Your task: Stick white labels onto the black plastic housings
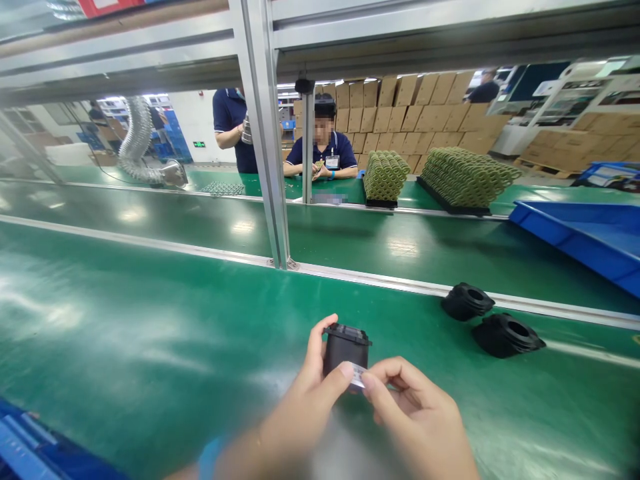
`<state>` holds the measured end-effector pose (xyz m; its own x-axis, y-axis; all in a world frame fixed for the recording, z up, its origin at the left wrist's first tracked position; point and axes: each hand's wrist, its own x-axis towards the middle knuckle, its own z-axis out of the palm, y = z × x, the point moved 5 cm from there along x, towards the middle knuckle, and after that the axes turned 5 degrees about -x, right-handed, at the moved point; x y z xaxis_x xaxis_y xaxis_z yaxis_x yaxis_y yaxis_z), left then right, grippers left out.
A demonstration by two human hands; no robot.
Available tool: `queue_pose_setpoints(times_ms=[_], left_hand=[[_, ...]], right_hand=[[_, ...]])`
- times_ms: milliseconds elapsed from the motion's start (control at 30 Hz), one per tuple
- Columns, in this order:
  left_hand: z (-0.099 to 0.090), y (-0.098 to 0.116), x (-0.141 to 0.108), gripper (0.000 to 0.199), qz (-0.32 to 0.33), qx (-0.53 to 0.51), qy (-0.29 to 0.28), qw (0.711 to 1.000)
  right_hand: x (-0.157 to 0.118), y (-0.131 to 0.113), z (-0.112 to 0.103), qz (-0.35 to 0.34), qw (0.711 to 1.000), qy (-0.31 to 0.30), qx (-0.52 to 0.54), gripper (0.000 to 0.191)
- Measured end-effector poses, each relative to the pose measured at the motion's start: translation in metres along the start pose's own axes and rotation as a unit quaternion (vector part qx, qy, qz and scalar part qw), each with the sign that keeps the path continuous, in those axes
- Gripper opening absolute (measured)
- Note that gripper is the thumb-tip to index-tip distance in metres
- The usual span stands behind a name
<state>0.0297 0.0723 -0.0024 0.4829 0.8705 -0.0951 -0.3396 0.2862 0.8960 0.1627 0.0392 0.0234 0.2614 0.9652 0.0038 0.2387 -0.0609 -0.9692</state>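
A case (340, 352) is in the left hand (317, 380) with the right hand (417, 413) at its sticker (358, 377), two parts (503, 339) lie on the table (200, 320) to the right, a tray (575, 243) sits behind them past the rail (375, 278), two piles (465, 179) stand farther back, and maybe a crate (30, 443) is at the near left.

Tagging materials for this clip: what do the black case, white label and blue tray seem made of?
Black case: probably matte plastic, judging by its dull sides and crisp rim.
White label: likely paper or film, thin and printed; finish too small to tell.
Blue tray: probably moulded plastic, slightly glossy, given its uniform colour and soft sheen.
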Motion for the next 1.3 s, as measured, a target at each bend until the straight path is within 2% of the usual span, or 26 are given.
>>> queue_pose_setpoints(times_ms=[267,367,433,500,567,667,733,800,900,1100,1200,1300], left_hand=[[0.001,0.005,-0.002,0.065,0.021,0.046,0.032,0.998],[-0.005,0.009,-0.001,0.063,0.052,0.046,0.065,0.995],[-0.009,0.011,0.001,0.060,0.067,0.011,0.078,0.995],[-0.010,0.013,0.003,0.058,0.071,-0.033,0.073,0.994],[-0.008,0.015,0.004,0.058,0.063,-0.061,0.059,0.994],[-0.004,0.017,0.003,0.059,0.053,-0.069,0.044,0.995],[-0.001,0.018,0.001,0.061,0.050,-0.066,0.031,0.996],[0.001,0.017,-0.001,0.061,0.044,-0.057,0.014,0.997],[0.003,0.015,-0.001,0.063,0.032,-0.041,0.002,0.999],[-0.003,0.005,0.007,0.073,0.008,-0.021,0.052,0.998],[-0.004,0.000,0.012,0.084,0.012,-0.069,0.006,0.998],[-0.001,0.000,0.016,0.062,0.022,-0.187,-0.047,0.981]], right_hand=[[-0.001,0.000,-0.002,0.003,1.000,-0.011,-0.006,0.028],[0.002,0.007,-0.010,0.012,1.000,0.010,0.016,0.030],[0.008,0.013,-0.017,-0.006,0.999,0.030,0.017,0.033],[0.013,0.015,-0.020,-0.050,0.998,0.028,-0.002,0.031],[0.016,0.014,-0.018,-0.109,0.993,-0.003,-0.042,0.031],[0.014,0.008,-0.008,-0.207,0.968,-0.046,-0.137,0.057],[0.011,0.004,-0.003,-0.260,0.945,-0.048,-0.192,0.070],[0.010,0.003,0.001,-0.303,0.928,-0.044,-0.213,0.069],[0.008,0.006,0.005,-0.342,0.917,-0.047,-0.202,0.064],[0.011,0.017,0.008,-0.342,0.921,-0.039,-0.183,0.060],[0.016,0.019,0.007,-0.316,0.933,-0.051,-0.162,0.059],[0.020,0.018,0.006,-0.303,0.941,-0.056,-0.139,0.060]])
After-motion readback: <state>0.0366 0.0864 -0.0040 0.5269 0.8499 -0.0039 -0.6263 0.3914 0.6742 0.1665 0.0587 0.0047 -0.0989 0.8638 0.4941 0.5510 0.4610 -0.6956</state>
